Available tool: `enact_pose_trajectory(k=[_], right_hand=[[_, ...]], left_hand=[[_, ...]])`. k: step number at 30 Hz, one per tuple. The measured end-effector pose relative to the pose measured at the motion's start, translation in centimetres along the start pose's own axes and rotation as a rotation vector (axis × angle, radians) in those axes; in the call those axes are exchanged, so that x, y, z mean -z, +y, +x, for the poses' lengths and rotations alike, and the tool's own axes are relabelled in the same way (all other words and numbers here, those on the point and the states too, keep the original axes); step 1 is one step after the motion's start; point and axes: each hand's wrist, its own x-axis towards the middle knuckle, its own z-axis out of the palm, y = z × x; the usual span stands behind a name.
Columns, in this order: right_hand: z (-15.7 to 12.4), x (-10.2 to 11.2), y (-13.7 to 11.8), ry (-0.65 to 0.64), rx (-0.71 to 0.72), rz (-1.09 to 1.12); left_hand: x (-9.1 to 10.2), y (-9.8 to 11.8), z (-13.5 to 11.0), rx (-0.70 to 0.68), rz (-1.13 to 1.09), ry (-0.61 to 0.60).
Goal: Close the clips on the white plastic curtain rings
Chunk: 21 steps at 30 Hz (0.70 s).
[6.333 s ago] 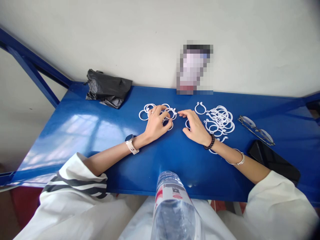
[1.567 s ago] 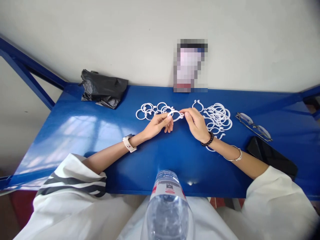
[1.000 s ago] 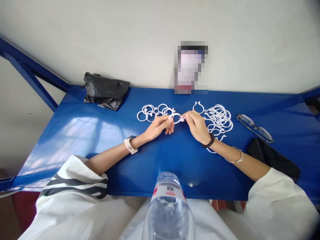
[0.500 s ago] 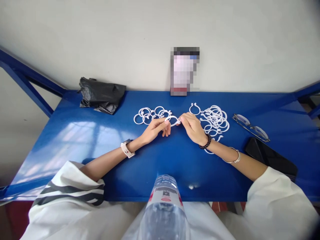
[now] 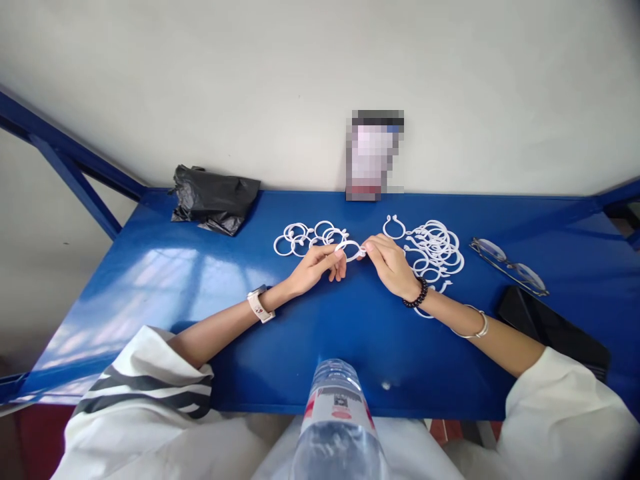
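Note:
A white plastic curtain ring (image 5: pixel 353 259) with small knobs at its ends is held between both hands above the table. My left hand (image 5: pixel 314 268) pinches its left side between thumb and fingers. My right hand (image 5: pixel 393 268) grips the knobbed end with its fingertips. Beyond my left hand lies a small group of similar rings (image 5: pixel 283 255). A larger, overlapping pile of rings (image 5: pixel 440 245) lies to the right of my right hand, partly hidden by that hand and wrist. One separate open ring (image 5: pixel 395 238) rests just behind my right hand.
A black plastic bag (image 5: pixel 215 197) lies at the back left. A blurred upright panel (image 5: pixel 369 160) leans on the wall. Eyeglasses (image 5: pixel 507 263) and a black phone (image 5: pixel 550 327) lie right on the blue table (image 5: pixel 280 360). A clear bottle (image 5: pixel 340 427) stands close in front of me.
The whole view has shifted, so everything sits slightly lower and further right in the picture. Both hands keep hold of the same ring, with little visible change in their grip.

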Motion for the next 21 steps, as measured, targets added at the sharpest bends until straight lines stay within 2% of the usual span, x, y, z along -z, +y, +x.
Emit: enact_pose_trajectory(k=[9,21], right_hand=[[0.04,0.07,-0.09,-0.011,-0.017,0.033],[0.37,0.47,-0.70,-0.105,-0.074,0.103]], left_hand=[[0.02,-0.09,0.06,-0.007,-0.010,-0.008],[0.00,-0.13,0.02,-0.015,0.059,0.018]])
